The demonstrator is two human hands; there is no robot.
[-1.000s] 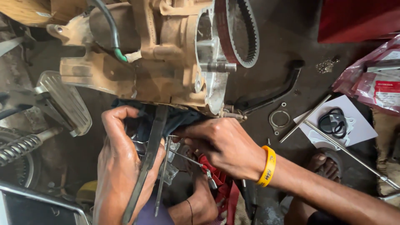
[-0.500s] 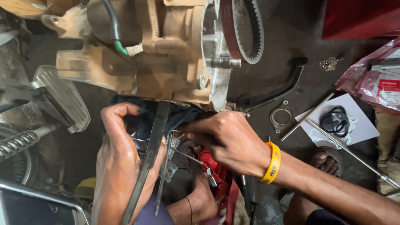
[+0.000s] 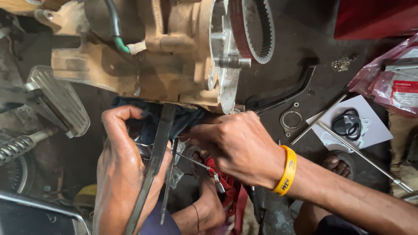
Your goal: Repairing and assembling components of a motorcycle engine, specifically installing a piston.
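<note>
While tucked under the grimy tan metal engine casing (image 3: 174, 56) near centre, the dark blue cloth (image 3: 183, 118) is pinched by right hand (image 3: 237, 146) fingers at 3 o'clock; left hand (image 3: 124, 174), at 8 o'clock, curls closed round a flat dark metal bar (image 3: 152, 165), steadying it.

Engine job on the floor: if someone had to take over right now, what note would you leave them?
Left hand: curled on the dark cloth under the engine, with a flat bar lying across it.
Right hand: pinches the same cloth at the casing's lower edge.
Done: the engine's side is open, with the belt and stud bare.
Left: the gasket, rods and black rings lie loose on the floor, unfitted.
</note>
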